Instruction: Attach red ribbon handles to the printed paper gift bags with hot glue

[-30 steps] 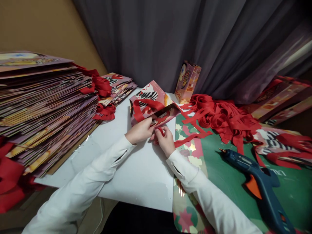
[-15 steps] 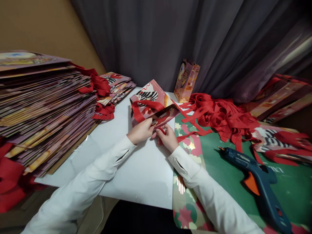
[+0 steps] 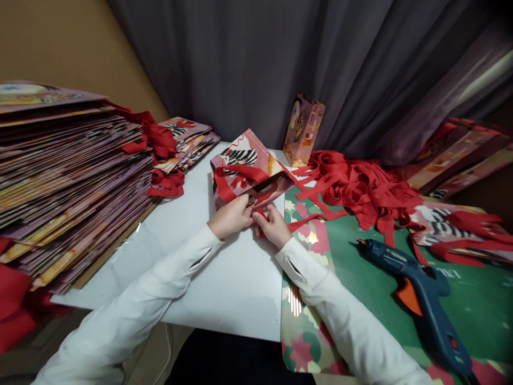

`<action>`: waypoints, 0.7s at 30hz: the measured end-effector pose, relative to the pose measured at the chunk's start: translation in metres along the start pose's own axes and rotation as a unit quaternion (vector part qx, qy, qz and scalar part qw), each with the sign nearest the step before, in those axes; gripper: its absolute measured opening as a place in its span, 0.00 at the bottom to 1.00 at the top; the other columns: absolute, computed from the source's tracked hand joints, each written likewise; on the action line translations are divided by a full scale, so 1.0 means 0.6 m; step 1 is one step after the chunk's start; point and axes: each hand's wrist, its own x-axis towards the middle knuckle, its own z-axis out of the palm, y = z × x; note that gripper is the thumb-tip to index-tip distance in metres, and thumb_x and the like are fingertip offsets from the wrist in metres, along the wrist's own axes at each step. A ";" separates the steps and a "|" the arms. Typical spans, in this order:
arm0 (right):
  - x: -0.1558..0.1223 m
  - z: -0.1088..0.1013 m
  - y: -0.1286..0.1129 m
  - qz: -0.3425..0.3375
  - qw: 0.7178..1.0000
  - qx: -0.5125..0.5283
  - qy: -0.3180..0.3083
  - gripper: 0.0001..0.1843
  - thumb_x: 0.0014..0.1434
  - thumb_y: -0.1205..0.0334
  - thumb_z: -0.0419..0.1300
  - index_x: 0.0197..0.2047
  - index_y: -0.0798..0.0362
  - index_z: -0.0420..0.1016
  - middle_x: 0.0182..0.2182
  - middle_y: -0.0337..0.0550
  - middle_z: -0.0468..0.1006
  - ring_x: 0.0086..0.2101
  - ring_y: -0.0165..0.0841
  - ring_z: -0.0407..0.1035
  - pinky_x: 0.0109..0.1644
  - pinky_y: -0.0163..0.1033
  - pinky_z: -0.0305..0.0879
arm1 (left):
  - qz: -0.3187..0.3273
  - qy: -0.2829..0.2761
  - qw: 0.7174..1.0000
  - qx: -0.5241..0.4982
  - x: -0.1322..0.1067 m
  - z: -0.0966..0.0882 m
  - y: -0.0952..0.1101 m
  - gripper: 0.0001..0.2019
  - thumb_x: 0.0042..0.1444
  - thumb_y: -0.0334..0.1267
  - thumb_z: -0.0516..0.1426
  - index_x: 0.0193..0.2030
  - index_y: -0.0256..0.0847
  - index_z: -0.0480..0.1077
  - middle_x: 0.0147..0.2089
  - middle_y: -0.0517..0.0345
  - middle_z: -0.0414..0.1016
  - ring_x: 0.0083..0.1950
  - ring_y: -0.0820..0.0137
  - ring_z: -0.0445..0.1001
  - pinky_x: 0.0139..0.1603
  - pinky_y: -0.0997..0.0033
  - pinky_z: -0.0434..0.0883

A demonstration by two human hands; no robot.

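A printed paper gift bag [image 3: 240, 152] with zebra stripes lies tilted on the white board, its mouth turned toward me. My left hand [image 3: 232, 216] is closed on the near edge of its mouth. One red ribbon handle [image 3: 244, 174] loops across the bag's upper face. Close beside, my right hand [image 3: 274, 227] pinches a red ribbon [image 3: 261, 215] at the bag's near side. The fingertips of both hands almost meet, and the ribbon's end between them is partly hidden.
A tall stack of flat bags [image 3: 76, 187] fills the left. At right are a heap of red ribbons [image 3: 352, 187], a blue glue gun [image 3: 417, 294] on a green mat [image 3: 352, 299] and more bags. One small bag [image 3: 303, 131] stands upright by the grey curtain [image 3: 240, 69].
The whole view has shifted slightly. My right fingers have closed in a little nearer to the left hand and the bag's edge. The bag stays in my left hand.
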 end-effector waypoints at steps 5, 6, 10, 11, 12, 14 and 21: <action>0.000 -0.006 0.001 -0.012 1.000 -0.012 -0.015 0.22 0.52 0.44 0.62 0.37 0.48 0.58 0.16 0.27 0.73 0.12 0.26 0.63 0.17 0.32 0.62 | 0.000 -0.012 1.000 0.010 -0.004 0.003 0.005 0.07 0.60 0.36 0.50 0.42 0.38 0.66 0.36 0.51 0.75 0.39 0.62 0.75 0.37 0.68 0.67; 0.000 -0.006 0.001 -0.014 1.000 -0.012 -0.018 0.22 0.52 0.43 0.62 0.37 0.49 0.59 0.17 0.29 0.74 0.12 0.26 0.63 0.17 0.32 0.62 | 0.000 -0.013 1.000 0.009 -0.004 0.003 0.006 0.06 0.60 0.36 0.50 0.40 0.38 0.66 0.34 0.52 0.75 0.36 0.63 0.74 0.35 0.69 0.66; -0.004 -0.003 0.000 -0.017 0.999 -0.027 -0.004 0.19 0.55 0.44 0.60 0.36 0.50 0.61 0.18 0.32 0.76 0.13 0.25 0.64 0.17 0.31 0.62 | 0.003 -0.016 1.000 0.003 -0.005 0.003 0.006 0.06 0.60 0.34 0.49 0.38 0.38 0.66 0.27 0.56 0.72 0.31 0.65 0.72 0.32 0.70 0.65; -0.006 -0.003 -0.001 -0.017 0.999 -0.034 -0.004 0.18 0.56 0.46 0.59 0.37 0.50 0.61 0.18 0.32 0.76 0.13 0.26 0.65 0.18 0.31 0.63 | 0.005 -0.014 1.000 0.001 -0.005 0.002 0.006 0.06 0.59 0.34 0.49 0.39 0.38 0.66 0.27 0.56 0.72 0.31 0.65 0.72 0.33 0.70 0.66; -0.008 -0.003 -0.003 -0.019 0.999 -0.047 -0.009 0.15 0.59 0.48 0.57 0.38 0.50 0.62 0.19 0.33 0.77 0.14 0.26 0.65 0.19 0.31 0.64 | 0.008 -0.010 1.000 -0.002 -0.005 0.001 0.007 0.07 0.59 0.33 0.48 0.40 0.37 0.67 0.28 0.56 0.73 0.32 0.64 0.73 0.34 0.69 0.67; -0.014 -0.004 -0.008 -0.038 0.995 -0.097 -0.012 0.10 0.63 0.53 0.52 0.38 0.50 0.63 0.21 0.34 0.78 0.16 0.26 0.66 0.22 0.31 0.65 | 0.022 0.002 1.000 -0.010 -0.005 0.000 0.008 0.11 0.59 0.32 0.47 0.46 0.36 0.66 0.35 0.53 0.75 0.38 0.64 0.74 0.40 0.68 0.69; -0.031 0.003 -0.025 -0.107 0.953 -0.281 0.048 0.11 0.66 0.62 0.47 0.33 0.50 0.65 0.22 0.36 0.79 0.22 0.28 0.69 0.34 0.33 0.63 | 0.078 0.021 0.992 -0.094 -0.004 0.013 0.005 0.20 0.57 0.30 0.46 0.56 0.34 0.63 0.45 0.48 0.76 0.47 0.62 0.74 0.49 0.66 0.71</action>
